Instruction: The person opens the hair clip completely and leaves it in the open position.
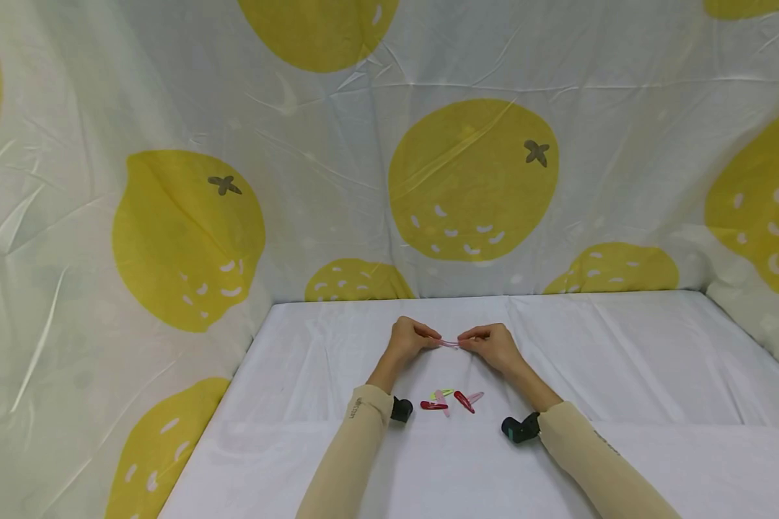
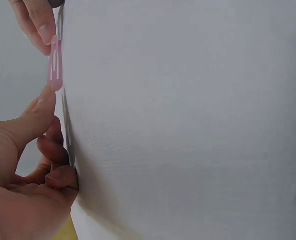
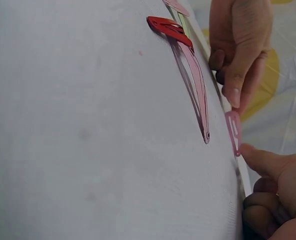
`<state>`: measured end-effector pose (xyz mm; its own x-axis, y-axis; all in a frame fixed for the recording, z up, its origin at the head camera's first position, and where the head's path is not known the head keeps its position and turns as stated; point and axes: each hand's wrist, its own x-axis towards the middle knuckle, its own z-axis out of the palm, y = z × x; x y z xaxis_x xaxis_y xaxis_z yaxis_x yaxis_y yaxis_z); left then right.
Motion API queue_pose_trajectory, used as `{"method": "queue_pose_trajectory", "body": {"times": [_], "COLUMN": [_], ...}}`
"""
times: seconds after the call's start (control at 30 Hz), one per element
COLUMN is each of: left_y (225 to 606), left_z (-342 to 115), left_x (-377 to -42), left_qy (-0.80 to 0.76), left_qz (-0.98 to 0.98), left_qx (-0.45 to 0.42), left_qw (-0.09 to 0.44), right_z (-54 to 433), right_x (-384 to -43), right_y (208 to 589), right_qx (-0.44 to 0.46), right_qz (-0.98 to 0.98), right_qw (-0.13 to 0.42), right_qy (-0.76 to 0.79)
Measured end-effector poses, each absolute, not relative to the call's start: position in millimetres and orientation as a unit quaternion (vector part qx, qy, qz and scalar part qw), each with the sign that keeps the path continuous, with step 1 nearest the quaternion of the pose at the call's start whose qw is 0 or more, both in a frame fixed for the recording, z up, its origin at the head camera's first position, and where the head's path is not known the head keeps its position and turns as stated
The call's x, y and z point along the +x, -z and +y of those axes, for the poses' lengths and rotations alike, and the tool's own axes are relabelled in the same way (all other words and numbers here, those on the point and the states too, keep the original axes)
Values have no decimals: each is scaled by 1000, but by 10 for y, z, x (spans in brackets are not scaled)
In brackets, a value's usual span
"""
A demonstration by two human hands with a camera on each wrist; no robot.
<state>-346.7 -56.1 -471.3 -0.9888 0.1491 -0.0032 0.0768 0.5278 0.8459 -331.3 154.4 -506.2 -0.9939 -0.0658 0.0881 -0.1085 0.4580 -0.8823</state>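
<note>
Between the two hands, above the white table, is a pink snap hair clip [image 2: 55,84]. My left hand [image 1: 410,339] pinches its wide end between thumb and fingers. At the narrow end, the right hand [image 1: 493,344] grips the tip with thumb and finger. Closer to me on the cloth lies a loose group of hair clips: a red clip [image 1: 433,406], another red clip [image 1: 464,401], a yellow-green clip [image 1: 443,394] and pink ones. In the right wrist view, a red clip [image 3: 168,27] lies across a long pink clip [image 3: 199,95].
A white cloth [image 1: 266,461] covers the table. Behind it and along the left hangs a curtain [image 1: 337,180] with large yellow lemons. Black wrist cameras sit at both cuffs, the left camera [image 1: 402,409] and the right camera [image 1: 521,429] flanking the loose clips.
</note>
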Motion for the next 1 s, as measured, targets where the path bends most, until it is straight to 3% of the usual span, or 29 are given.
{"method": "queue_pose_trajectory", "body": {"times": [0.53,1.0], "left_y": [4600,4621], "left_z": [-813,-850], "left_x": [-3106,-2746], "left_qy": [-496,-510], "left_qz": [849,833], "left_qx": [138,176], "left_qw": [118,125], "right_z": [1644,1662], "right_x": [-2875,-2401], "right_y": [4909,4929], "right_qx": [52,114], "right_qz": [-842,-838], "right_qw": [-53,-91], "right_qy": [-534,-525]}}
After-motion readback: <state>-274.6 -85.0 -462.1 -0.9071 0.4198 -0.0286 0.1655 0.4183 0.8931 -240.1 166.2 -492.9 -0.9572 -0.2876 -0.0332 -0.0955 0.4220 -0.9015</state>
